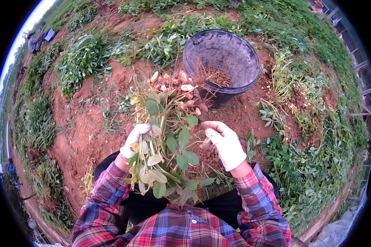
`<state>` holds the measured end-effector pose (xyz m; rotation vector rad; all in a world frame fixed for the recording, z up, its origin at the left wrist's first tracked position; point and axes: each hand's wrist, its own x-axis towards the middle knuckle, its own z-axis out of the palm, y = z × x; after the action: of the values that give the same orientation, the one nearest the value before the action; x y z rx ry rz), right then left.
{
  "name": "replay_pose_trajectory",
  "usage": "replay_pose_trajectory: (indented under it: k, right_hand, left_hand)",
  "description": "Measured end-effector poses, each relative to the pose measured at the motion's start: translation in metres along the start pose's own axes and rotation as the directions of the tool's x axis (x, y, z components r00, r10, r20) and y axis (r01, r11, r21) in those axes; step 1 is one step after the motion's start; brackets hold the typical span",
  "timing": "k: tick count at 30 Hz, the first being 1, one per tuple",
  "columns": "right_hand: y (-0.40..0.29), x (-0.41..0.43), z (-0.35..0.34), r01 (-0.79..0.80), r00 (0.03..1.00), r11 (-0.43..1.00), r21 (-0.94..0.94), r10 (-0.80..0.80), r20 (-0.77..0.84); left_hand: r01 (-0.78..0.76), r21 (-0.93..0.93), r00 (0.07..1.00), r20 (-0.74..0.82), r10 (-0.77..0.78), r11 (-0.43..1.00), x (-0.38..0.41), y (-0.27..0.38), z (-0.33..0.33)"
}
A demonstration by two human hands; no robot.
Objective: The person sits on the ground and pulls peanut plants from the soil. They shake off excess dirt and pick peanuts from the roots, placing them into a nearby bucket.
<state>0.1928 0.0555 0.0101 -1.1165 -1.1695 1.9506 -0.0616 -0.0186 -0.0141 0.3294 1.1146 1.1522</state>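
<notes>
My left hand [136, 138], in a white glove with soiled fingertips, grips a bunch of uprooted peanut plants [157, 148] by the stems. The leaves hang down toward my lap, and the roots point away from me. Pale and reddish peanut pods [182, 81] cluster among those roots, close to the near left side of a black plastic bucket [221, 55]. To the right of the bunch, my gloved right hand [224, 142] has its fingers curled together around a thin stem running from the plants. What else its fingers cover is hidden.
Loose peanuts [217, 77] lie inside the tilted-looking bucket. Pulled plants with pods [296, 102] lie on the right, and leafy heaps [83, 60] on the left. Reddish soil [80, 123] shows between them. Another person [34, 42] is far off at upper left.
</notes>
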Motion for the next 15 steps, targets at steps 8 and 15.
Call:
replay_pose_trajectory:
  k: [8, 15]
  right_hand:
    - [0.028, 0.014, 0.015, 0.070, 0.993, 0.984, -0.161, -0.084, -0.081]
    - [0.023, 0.008, 0.007, 0.089, 0.995, 0.980, -0.176, -0.081, 0.053]
  left_hand:
    - [0.061, 0.013, 0.998, -0.015, -0.061, 0.998, 0.002, -0.004, 0.009]
    - [0.059, 0.021, 0.998, 0.013, -0.059, 0.998, 0.001, -0.002, 0.013]
